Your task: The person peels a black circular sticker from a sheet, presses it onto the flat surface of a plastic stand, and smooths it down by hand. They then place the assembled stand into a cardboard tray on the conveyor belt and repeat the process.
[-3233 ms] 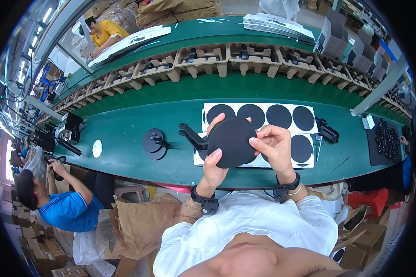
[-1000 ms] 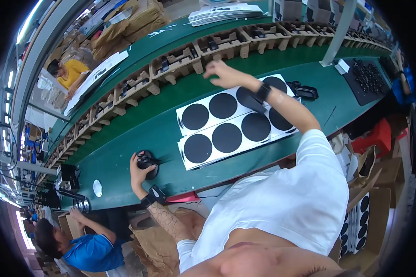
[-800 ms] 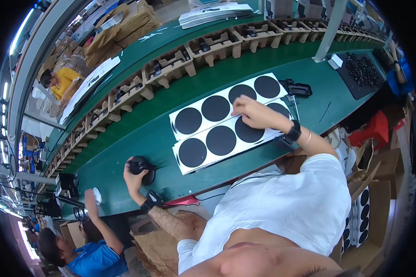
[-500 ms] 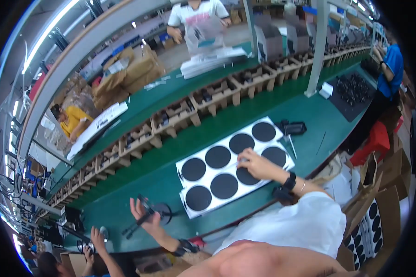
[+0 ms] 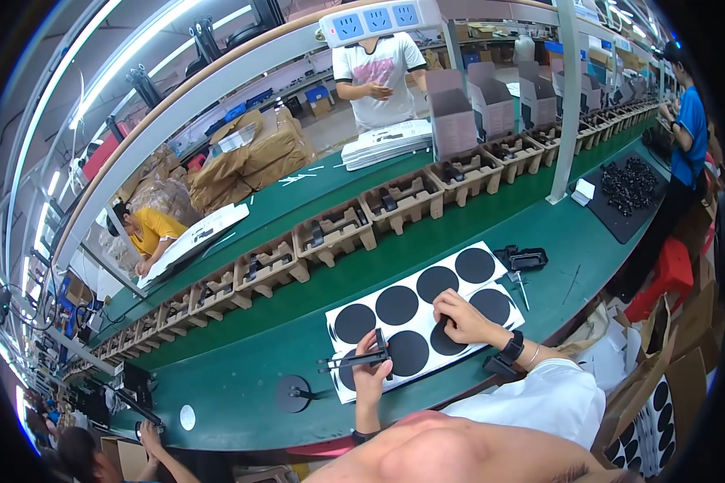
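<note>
At the lower right, an open carton point(image 5: 693, 378) holds more disc-covered sheets point(image 5: 652, 427); nearer the middle, the person's right arm wears a black wristband point(image 5: 513, 346), and the right hand point(image 5: 462, 320) rests over a black disc point(image 5: 447, 341) in the lower row, its fingers bent inward at the edge; whether they pinch that disc, one cannot tell; to its left, the left hand point(image 5: 370, 369) grips a black bracket point(image 5: 382, 348) between thumb and fingers, its pronged arm pointing left, above the left end of the white sheets point(image 5: 421, 322); the sheets lie on the green bench point(image 5: 234, 394) and bear two rows of round black discs; left of them stands a round black base point(image 5: 290, 395) with a small upright; farther left lies a pale disc point(image 5: 188, 417); just beyond the sheets' right end are a thin tool point(image 5: 524, 291) and a black case point(image 5: 528, 258); farther right, a heap of small black parts point(image 5: 630, 185) covers much of a dark mat point(image 5: 620, 229); behind the bench runs a row of brown moulded trays point(image 5: 336, 251) holding black parts; beyond them, a co-worker in a white shirt point(image 5: 383, 76) stands behind a stack of printed sheets point(image 5: 388, 146).
</note>
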Tool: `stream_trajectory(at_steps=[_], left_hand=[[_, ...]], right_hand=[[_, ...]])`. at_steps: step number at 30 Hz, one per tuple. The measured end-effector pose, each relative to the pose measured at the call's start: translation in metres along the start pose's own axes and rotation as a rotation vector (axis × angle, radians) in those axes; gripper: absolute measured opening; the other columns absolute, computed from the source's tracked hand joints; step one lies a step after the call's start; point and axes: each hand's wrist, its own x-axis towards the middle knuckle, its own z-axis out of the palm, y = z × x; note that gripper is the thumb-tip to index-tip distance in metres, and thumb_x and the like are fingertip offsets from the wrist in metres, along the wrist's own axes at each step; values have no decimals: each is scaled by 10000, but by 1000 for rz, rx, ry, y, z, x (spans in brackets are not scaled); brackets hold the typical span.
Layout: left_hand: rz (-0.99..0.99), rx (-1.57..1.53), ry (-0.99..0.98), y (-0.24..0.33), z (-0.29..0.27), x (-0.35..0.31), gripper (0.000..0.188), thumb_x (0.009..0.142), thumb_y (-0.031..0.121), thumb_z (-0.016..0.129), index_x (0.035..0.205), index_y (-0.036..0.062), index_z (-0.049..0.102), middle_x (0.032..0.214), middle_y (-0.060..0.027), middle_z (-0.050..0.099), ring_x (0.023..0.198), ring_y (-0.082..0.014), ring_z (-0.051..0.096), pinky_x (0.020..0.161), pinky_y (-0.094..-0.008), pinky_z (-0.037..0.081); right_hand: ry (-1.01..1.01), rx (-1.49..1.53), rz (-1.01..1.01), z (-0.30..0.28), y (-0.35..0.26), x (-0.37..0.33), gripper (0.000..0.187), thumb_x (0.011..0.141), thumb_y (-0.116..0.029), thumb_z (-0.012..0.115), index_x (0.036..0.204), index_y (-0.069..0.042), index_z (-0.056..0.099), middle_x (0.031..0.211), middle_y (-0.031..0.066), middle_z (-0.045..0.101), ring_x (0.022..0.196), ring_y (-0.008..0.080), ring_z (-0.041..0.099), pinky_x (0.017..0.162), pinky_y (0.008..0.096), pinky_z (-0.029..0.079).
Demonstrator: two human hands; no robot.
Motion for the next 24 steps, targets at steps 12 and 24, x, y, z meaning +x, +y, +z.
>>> stream_trajectory(at_steps=[12,24], left_hand=[[-146,-287,39,6,-17,-19,680,848,335,542,1433,105,282,1159,-142,552,948,-216,597,821,-356,513],[20,-486,52,97,12,1,935,838,770,142,1475,87,173,1387,-104,423,1264,-229,422,1052,-365,330]], right_hand=[[937,1197,168,-11,20,-24,179,730,111,520,791,-50,471,813,24,491,789,123,518,748,259,419],[260,1275,339,33,-100,46,177,800,33,635,815,-64,487,739,-21,480,679,57,496,594,182,390]])
